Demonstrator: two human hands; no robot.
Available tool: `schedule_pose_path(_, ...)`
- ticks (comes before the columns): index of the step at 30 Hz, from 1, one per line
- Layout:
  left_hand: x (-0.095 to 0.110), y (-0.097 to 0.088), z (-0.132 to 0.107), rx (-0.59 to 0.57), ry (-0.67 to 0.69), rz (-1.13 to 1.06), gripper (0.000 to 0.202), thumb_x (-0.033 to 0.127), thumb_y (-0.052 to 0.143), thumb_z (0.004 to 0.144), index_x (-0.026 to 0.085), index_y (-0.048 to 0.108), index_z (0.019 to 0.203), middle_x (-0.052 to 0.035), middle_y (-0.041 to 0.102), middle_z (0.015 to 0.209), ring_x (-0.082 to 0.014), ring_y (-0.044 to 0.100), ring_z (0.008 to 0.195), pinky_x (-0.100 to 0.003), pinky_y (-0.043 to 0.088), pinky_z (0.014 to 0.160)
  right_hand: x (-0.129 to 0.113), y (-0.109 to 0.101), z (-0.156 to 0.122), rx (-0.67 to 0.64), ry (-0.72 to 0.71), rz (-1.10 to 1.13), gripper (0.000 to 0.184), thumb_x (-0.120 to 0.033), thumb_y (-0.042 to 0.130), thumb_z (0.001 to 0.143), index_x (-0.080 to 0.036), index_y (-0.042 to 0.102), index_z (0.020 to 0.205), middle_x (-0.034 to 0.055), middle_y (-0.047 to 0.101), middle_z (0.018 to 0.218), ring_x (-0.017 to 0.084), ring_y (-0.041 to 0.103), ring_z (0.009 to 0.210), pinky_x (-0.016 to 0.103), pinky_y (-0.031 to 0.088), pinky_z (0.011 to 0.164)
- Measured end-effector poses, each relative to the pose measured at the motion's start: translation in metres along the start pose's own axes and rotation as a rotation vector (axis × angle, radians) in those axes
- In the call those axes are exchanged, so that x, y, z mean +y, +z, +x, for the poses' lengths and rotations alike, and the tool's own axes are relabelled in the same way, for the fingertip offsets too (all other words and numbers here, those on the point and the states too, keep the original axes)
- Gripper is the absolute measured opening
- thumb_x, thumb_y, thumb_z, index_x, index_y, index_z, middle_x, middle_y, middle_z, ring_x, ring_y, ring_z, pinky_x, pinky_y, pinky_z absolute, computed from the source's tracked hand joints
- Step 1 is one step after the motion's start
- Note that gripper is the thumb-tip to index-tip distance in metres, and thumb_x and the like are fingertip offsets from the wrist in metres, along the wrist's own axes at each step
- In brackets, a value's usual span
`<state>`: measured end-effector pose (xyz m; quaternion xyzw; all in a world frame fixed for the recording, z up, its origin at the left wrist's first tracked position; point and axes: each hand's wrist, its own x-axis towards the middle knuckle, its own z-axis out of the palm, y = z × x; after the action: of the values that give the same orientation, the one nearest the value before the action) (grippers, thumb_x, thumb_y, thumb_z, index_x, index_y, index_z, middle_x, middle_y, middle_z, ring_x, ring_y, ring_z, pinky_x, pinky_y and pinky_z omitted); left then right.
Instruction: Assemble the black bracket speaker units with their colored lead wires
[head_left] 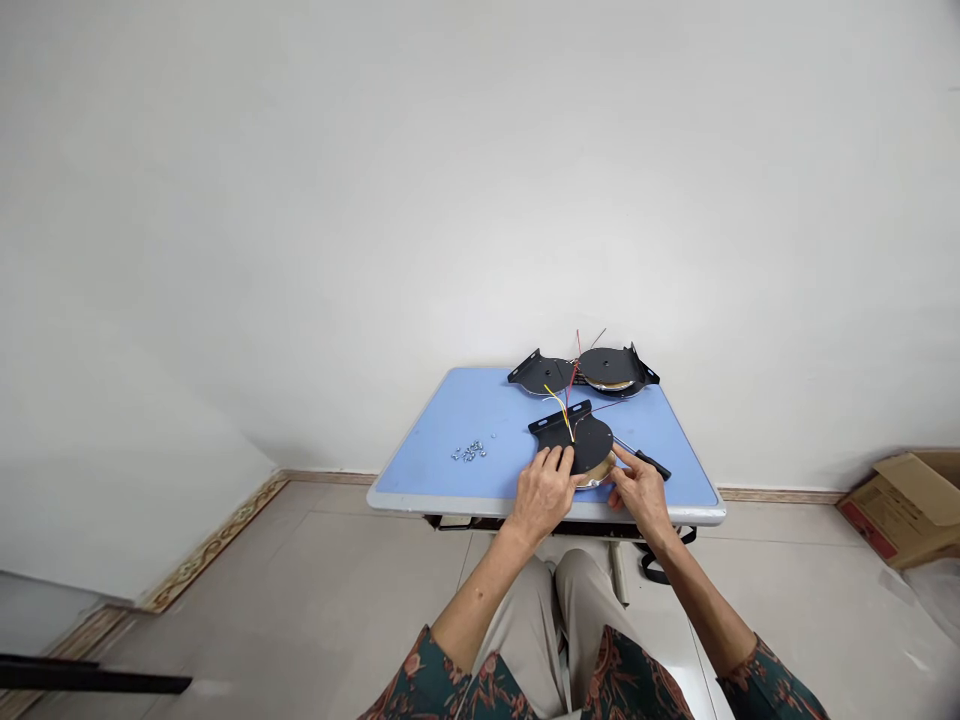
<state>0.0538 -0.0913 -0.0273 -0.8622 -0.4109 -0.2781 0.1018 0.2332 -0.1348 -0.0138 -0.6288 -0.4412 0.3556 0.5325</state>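
A round black metal plate with a slotted bracket flange (594, 432) lies near the front of the blue table, over a gold-coloured disc (600, 474) that shows at its lower right edge. Yellow, white and red wires rise from its middle. My left hand (545, 488) grips the plate's near left side, fingers bent over its top. At the right edge, my right hand (639, 490) pinches the rim of the plate and disc between thumb and fingers. Just beyond that hand rests a screwdriver (653, 465) with a black handle, its shaft pointing toward the plate.
Several small silver screws (470, 452) are scattered on the blue table (431, 430), left of my hands. At the back lie two similar black plates, one left (541, 375) and one right (611, 362), with loose wires. An open cardboard box (907, 505) stands on the floor at right.
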Motion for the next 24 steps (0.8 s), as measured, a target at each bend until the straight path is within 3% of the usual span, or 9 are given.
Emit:
schedule_pose_path(5,-0.009,0.008,-0.003,0.005,0.022,0.074,0.045,0.006,0.047,0.093,0.015,0.060,0.135,-0.0155,0.068,0.131,-0.0284,0.064,0.122,-0.041,0.058,0.096,-0.005,0.000,-0.003,-0.002,-0.019,-0.101,0.064,-0.020,0.050,0.076,-0.014,0.066,0.138,-0.0027,0.070,0.058,0.013,0.056,0.039,0.025,0.051,0.050)
schedule_pose_path(13,-0.018,0.022,0.001,0.166,0.005,0.033,0.042,0.007,0.044,0.095,0.017,0.066,0.128,-0.0130,0.073,0.126,-0.0268,0.066,0.122,-0.042,0.059,0.097,-0.007,-0.001,0.000,-0.036,-0.038,-0.201,0.056,-0.023,0.048,0.076,-0.017,0.076,0.124,-0.0023,0.068,0.057,0.015,0.058,0.042,0.028,0.052,0.056)
schedule_pose_path(17,-0.021,0.013,0.012,0.256,-0.069,-0.040,0.037,0.006,0.041,0.096,0.018,0.070,0.117,-0.0094,0.077,0.113,-0.0227,0.069,0.112,-0.037,0.059,0.093,-0.008,-0.002,0.003,-0.069,-0.025,-0.208,0.055,-0.022,0.048,0.075,-0.017,0.077,0.122,-0.0019,0.066,0.057,0.015,0.059,0.042,0.028,0.051,0.054)
schedule_pose_path(24,-0.021,-0.003,0.026,0.291,-0.159,-0.150,0.030,0.008,0.044,0.099,0.019,0.071,0.102,-0.0059,0.078,0.095,-0.0185,0.073,0.096,-0.029,0.059,0.080,-0.006,-0.005,0.006,-0.115,-0.016,-0.274,0.055,-0.017,0.049,0.075,-0.021,0.076,0.123,-0.0037,0.062,0.050,0.016,0.056,0.041,0.028,0.047,0.054)
